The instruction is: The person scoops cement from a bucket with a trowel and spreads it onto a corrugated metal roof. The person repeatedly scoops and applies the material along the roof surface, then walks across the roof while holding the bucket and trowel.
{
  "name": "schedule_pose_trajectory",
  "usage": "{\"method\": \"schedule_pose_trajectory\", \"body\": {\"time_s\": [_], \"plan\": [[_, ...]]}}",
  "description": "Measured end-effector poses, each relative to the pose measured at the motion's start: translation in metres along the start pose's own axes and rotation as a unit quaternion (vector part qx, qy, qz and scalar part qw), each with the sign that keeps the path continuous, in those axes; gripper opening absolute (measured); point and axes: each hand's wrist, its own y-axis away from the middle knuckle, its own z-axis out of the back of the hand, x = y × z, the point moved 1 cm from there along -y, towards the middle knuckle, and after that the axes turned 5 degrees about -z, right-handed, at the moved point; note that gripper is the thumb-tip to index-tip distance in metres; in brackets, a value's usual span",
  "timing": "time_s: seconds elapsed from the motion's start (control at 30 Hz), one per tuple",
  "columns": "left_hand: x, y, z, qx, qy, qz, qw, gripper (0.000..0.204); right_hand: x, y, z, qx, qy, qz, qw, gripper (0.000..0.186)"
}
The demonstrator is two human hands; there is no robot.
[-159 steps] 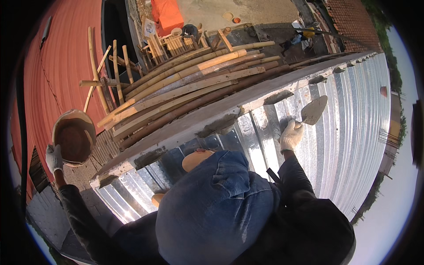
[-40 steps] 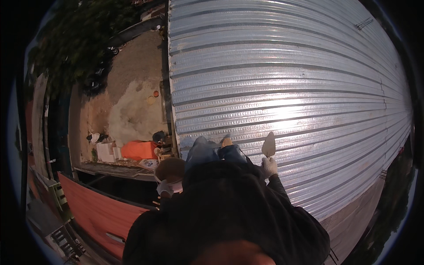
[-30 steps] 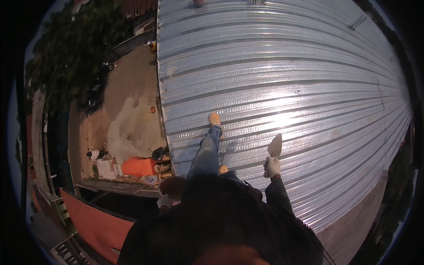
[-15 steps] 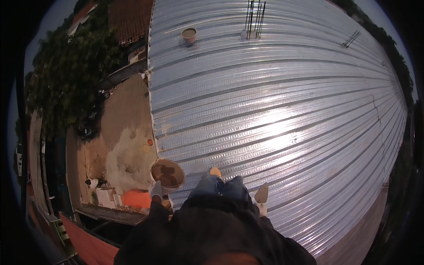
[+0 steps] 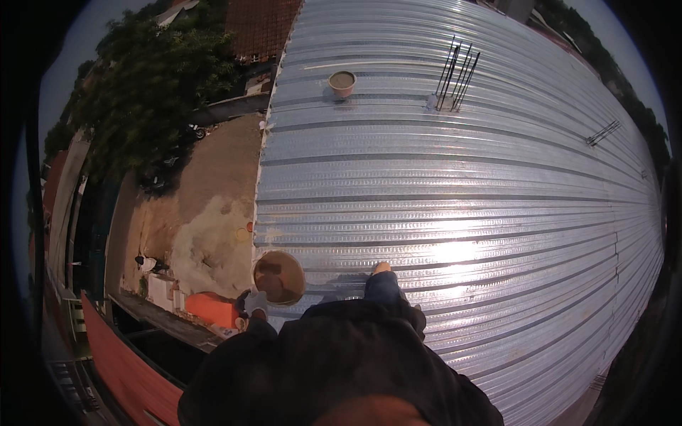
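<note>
A wide round bucket with brownish contents hangs at my left side, by the edge of the metal roof. My left hand, in a pale glove, is closed at the bucket's near left rim. A dark shape touches the glove's left side; I cannot make out what it is. My right hand is hidden beside my dark-clothed body, and the trowel seen earlier does not show now. One shoe steps forward on the ribbed metal sheets.
A second bucket, filled with grey material, stands farther ahead on the roof. Upright steel rebars rise to its right, and a smaller rebar group farther right. Left of the roof edge the yard lies far below, with an orange object.
I have stepped forward, and the view has turned; the far bucket and rebars appear nearer. The bucket has moved along with my left hand. My right hand and its trowel have gone out of sight.
</note>
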Motion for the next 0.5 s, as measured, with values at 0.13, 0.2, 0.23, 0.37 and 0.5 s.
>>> {"method": "schedule_pose_trajectory", "body": {"time_s": [0.13,0.2,0.23,0.37,0.5], "plan": [[-0.007,0.092,-0.011,0.025,-0.072,0.097,0.992,0.04,0.062,-0.091,0.05,0.005,0.049,0.028,0.998,0.042],[-0.018,0.119,-0.012,0.048,-0.036,0.159,0.985,0.039,0.113,-0.148,0.071,0.015,0.054,0.071,0.996,0.041],[-0.024,0.13,-0.016,0.057,-0.022,0.183,0.981,0.038,0.139,-0.17,0.082,0.031,0.014,0.057,0.998,0.041],[-0.054,0.149,-0.049,0.078,0.013,0.254,0.964,0.036,0.247,-0.258,0.118,0.072,-0.179,-0.05,0.98,0.025],[-0.103,0.137,-0.082,0.083,0.039,0.307,0.947,0.034,0.346,-0.325,0.128,0.12,-0.189,-0.07,0.972,0.021]]}}
